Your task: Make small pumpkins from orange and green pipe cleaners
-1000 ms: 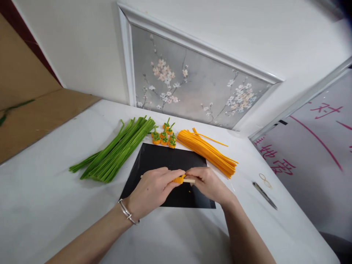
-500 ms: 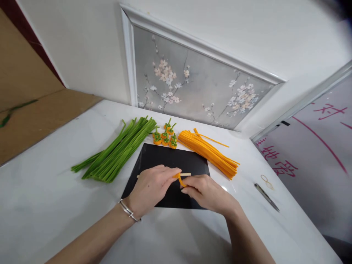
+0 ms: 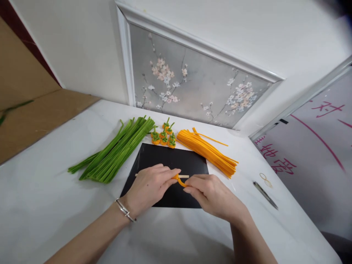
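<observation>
My left hand (image 3: 154,185) is closed around a thin pale wooden stick (image 3: 184,176), whose two ends stick out on either side of the fingers. An orange pipe cleaner (image 3: 180,182) is wound on the stick at my left fingertips. Its loose end runs to my right hand (image 3: 213,192), which pinches it between thumb and forefinger. Both hands are over a black mat (image 3: 176,161). The wound part is mostly hidden by my left fingers.
Green pipe cleaners (image 3: 118,154) lie left of the mat, orange pipe cleaners (image 3: 206,152) to its right. Several small orange-and-green pieces (image 3: 163,135) stand behind it. Tweezers (image 3: 265,195) and pale rings (image 3: 265,180) lie at the right. A framed floral panel (image 3: 189,77) is behind.
My right hand has moved slightly right and turned, drawing the orange pipe cleaner's end out straighter from the stick. My left hand keeps its hold. The view has shifted a little.
</observation>
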The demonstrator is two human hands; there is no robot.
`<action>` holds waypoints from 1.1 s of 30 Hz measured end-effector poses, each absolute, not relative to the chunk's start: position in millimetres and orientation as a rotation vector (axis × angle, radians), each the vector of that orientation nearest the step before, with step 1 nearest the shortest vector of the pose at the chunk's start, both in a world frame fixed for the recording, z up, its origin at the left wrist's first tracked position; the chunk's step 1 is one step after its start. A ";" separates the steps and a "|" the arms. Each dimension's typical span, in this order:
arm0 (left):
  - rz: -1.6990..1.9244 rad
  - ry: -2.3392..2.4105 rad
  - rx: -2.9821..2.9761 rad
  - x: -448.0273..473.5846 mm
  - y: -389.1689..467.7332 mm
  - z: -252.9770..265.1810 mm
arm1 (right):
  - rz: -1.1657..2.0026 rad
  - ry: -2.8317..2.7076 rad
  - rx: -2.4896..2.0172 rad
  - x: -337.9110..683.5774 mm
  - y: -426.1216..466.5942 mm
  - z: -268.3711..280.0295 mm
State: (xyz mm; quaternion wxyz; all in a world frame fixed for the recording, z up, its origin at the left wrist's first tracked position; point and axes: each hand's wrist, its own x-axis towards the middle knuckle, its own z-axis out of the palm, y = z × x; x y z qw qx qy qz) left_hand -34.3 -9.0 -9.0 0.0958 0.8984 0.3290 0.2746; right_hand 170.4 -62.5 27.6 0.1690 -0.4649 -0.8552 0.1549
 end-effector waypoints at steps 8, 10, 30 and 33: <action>0.702 0.932 2.704 -31.9 -12.4 -7.7 | 0.293 -2.179 -1.325 169.5 -53.9 24.6; 0.689 0.911 2.695 -31.3 -14.5 -5.6 | 0.302 -2.087 -1.332 169.8 -50.1 21.9; 1.006 0.899 2.417 -29.0 -19.0 -6.9 | 0.783 -2.238 -1.329 175.9 -40.3 2.5; 1.025 0.891 2.429 -29.9 -16.5 -9.5 | 0.764 -2.320 -1.296 172.5 -44.2 4.0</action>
